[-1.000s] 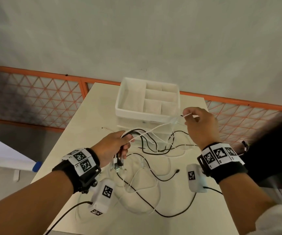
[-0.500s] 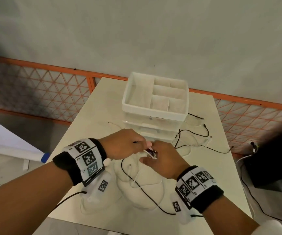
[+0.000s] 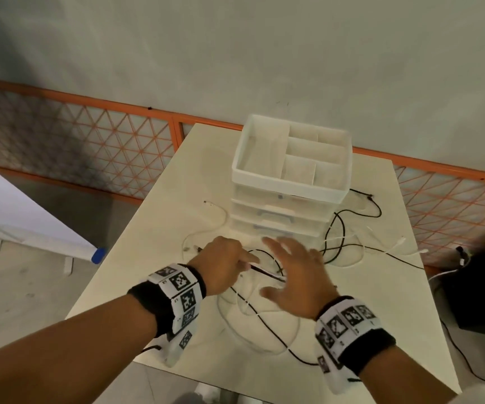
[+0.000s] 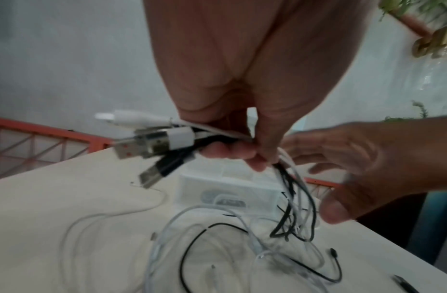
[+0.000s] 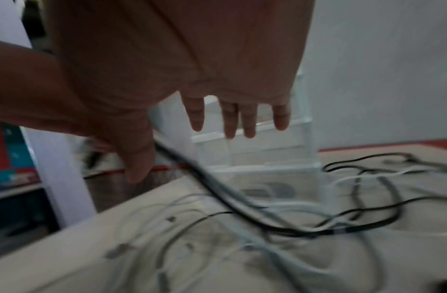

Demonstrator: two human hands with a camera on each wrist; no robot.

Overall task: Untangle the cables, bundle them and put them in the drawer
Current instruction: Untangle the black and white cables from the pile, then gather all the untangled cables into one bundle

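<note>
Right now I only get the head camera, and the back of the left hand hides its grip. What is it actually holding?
Observer: The left wrist view shows the left hand gripping several cable ends together. Black and white USB plugs stick out beside it.
Operator: Is the right hand holding any of them?
Observer: No. In the right wrist view, the right hand has its fingers spread straight and holds nothing.
Operator: Is anything in the drawers yet? I can't see through their fronts.
Observer: In the left wrist view, what looks like a coiled cable already lies inside the lowest drawer, behind its clear front.
</note>
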